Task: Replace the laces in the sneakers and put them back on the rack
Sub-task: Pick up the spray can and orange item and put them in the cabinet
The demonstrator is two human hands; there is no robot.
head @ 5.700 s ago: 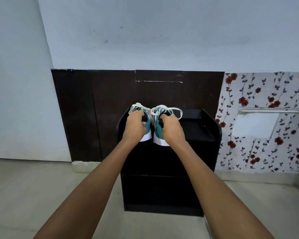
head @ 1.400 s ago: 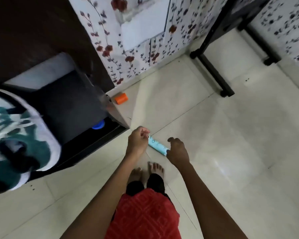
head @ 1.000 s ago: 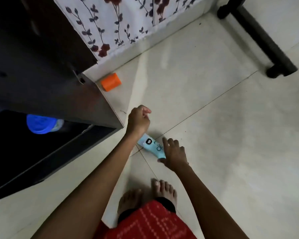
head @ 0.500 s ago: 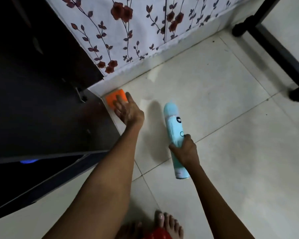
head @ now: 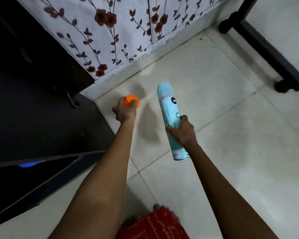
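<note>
Orange plastic sits at the top of your left hand (head: 125, 112). Its fingers are curled round a small orange cap (head: 131, 100), held just beside the far right corner of the black shoe rack (head: 41, 118).

Your right hand (head: 181, 130) is wrapped round the lower half of a pale turquoise aerosol spray can (head: 169, 107). The can is farther from the rack than the cap and does not touch it. It is held at a slant above the pale floor tiles (head: 231, 135), with its rounded top pointing away from you and its flat base towards you. A grey shadow lies on the tiles between your two hands.

The rack fills the left side of the view, dark and mostly in shade. Something blue and blurred (head: 29, 164) shows in its lower shelf, and you cannot tell what it is. The sneakers are out of this view, so you cannot tell where they sit.

Behind the rack and running off to its right is a white wall covering printed with dark red flowers and leafy stems (head: 121, 31). Well away from the rack, on the far right of the floor, stands the foot of a black metal frame (head: 269, 54). Nearer you than the rack's front, a red patterned cloth (head: 154, 225) shows at the bottom edge.
</note>
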